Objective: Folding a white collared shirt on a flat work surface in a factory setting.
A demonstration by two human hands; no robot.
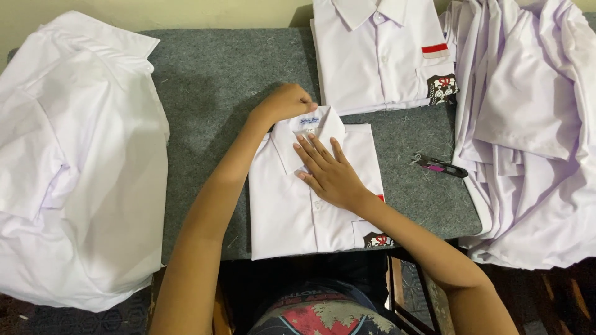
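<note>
A folded white shirt [285, 205] with a collar and a small chest badge lies on the grey felt table [217, 80] right in front of me. My left hand [287, 102] is closed on the top of the shirt's collar, pinching it at the back. My right hand [329, 174] lies flat, fingers spread, pressing on the shirt's button placket just below the collar. My right forearm hides part of the pocket.
A second folded white shirt [379, 56] with a red-and-white patch lies behind. Heaps of unfolded white shirts sit left [74, 167] and right [528, 124]. Small purple-handled snips [439, 166] lie on the felt at right.
</note>
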